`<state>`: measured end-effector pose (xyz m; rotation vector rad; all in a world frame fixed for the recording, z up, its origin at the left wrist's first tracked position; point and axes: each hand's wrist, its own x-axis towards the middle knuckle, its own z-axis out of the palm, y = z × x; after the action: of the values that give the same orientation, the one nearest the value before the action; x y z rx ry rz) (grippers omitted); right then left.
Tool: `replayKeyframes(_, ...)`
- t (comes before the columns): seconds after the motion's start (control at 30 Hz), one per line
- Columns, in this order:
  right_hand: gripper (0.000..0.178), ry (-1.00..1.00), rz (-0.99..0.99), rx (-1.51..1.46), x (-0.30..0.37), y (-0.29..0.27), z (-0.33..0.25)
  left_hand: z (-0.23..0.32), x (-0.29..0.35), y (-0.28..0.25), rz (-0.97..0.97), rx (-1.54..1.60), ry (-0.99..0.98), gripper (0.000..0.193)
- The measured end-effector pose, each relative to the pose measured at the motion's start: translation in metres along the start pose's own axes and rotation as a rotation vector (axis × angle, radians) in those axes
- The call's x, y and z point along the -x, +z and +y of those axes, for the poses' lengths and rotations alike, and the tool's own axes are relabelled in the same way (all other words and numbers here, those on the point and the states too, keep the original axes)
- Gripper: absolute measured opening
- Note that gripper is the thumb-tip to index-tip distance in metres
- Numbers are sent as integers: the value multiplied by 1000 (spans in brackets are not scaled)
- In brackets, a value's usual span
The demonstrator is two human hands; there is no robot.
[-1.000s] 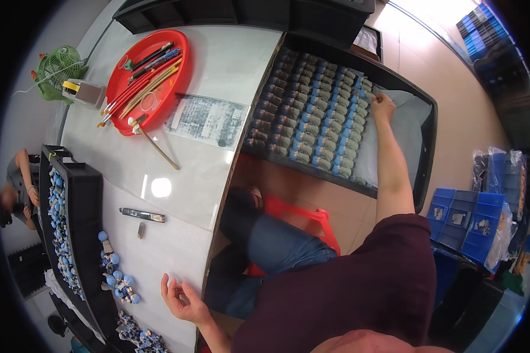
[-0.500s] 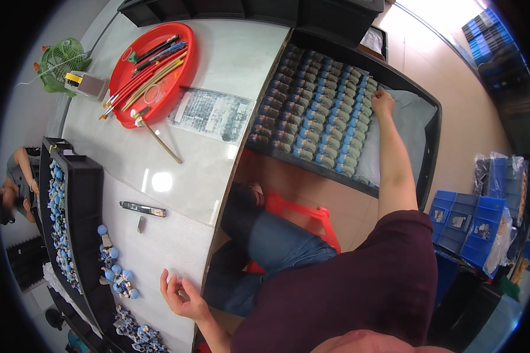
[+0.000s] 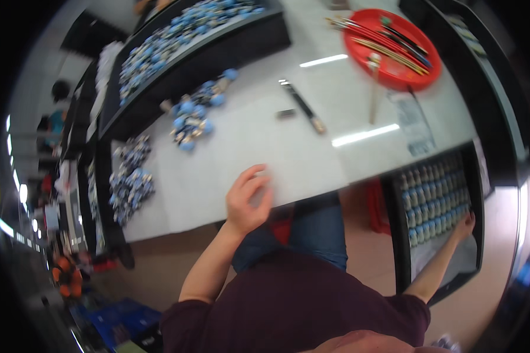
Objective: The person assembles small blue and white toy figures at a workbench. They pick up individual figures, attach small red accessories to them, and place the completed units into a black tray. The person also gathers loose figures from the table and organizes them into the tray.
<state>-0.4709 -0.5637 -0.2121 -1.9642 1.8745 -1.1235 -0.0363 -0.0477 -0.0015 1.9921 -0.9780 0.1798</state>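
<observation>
My left hand (image 3: 250, 201) hovers over the near edge of the white table, its fingers loosely curled and apart, with nothing visible in them. Far to the right, my right hand (image 3: 465, 226) reaches into a black tray (image 3: 401, 259), at the end of a row of small blue-and-grey figurines (image 3: 433, 203). The right fingers are blurred and partly hidden, so whether they grip a figurine does not show. A heap of loose blue-headed figurines (image 3: 191, 117) lies on the table beyond my left hand, with a darker blue-and-white heap (image 3: 134, 176) to its left.
A long black bin (image 3: 197, 56) full of blue-headed pieces stands at the far left. A black pen-like tool (image 3: 302, 106) and a small grey block (image 3: 285, 113) lie mid-table. A red round tray (image 3: 394, 50) holds brushes. Another black bin (image 3: 477, 76) borders the right side.
The view has swung left, so the table now spreads across the middle. My left hand stays raised by the table edge; my right hand is still at the tray's rows.
</observation>
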Motion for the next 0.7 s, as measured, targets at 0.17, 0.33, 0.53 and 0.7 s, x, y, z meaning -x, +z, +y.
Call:
replayKeyframes(0.17,27,-224,-51,-407,75,-25,-192,2,18,-21,-18,192,-150,21)
replayKeyframes(0.33,26,-574,-280,-811,169,-40,-337,-13,4,-42,79,243,-67,21)
replayKeyframes(0.53,18,-716,-764,-1056,285,-62,-439,-75,-26,-110,322,-473,-255,19)
replayKeyframes(0.7,26,-1017,-1031,-1158,359,-73,-517,-111,-27,-126,199,-466,-416,24)
